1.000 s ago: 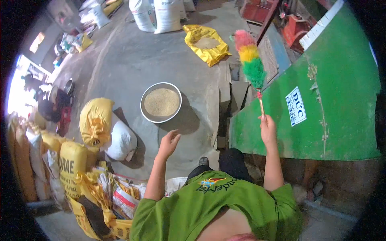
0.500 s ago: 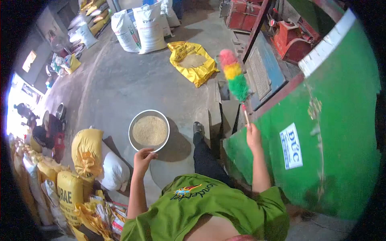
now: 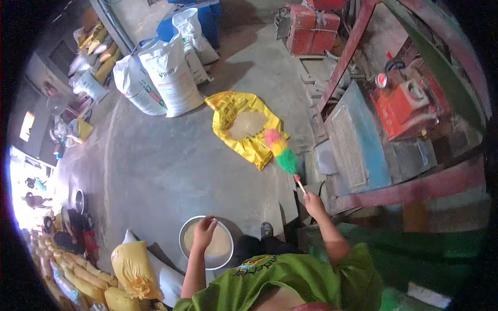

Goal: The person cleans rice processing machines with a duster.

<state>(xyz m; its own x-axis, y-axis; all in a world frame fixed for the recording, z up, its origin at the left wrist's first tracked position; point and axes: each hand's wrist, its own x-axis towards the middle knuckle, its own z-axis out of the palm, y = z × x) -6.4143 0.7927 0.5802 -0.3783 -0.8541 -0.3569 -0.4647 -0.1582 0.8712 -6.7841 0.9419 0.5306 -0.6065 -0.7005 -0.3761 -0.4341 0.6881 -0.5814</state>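
My right hand (image 3: 315, 203) is closed round the handle of a feather duster (image 3: 282, 154). Pink, yellow and green in bands, the duster points forward, its pink tip overlapping the edge of a yellow sack (image 3: 233, 136). That sack lies spread on the floor with a heap of pale grain (image 3: 248, 125) on it. My left hand (image 3: 204, 233) is loosely curled, its fingers and thumb apart, with nothing visible in it. In this view it overlaps a round metal basin (image 3: 183, 248) that contains pale grain (image 3: 220, 242).
White sacks (image 3: 168, 78) stand upright at the back. A red machine (image 3: 410, 106) and a blue panel (image 3: 371, 150) with a mesh plate are on the right. Filled sacks (image 3: 136, 267) lie at lower left, beside a long row of others. Grey concrete floor (image 3: 155, 160) spans the middle.
The view has moved forward and turned; the green panel with the label has left it. The feather duster is now lower, beside the yellow sack. My left hand has shifted over the basin.
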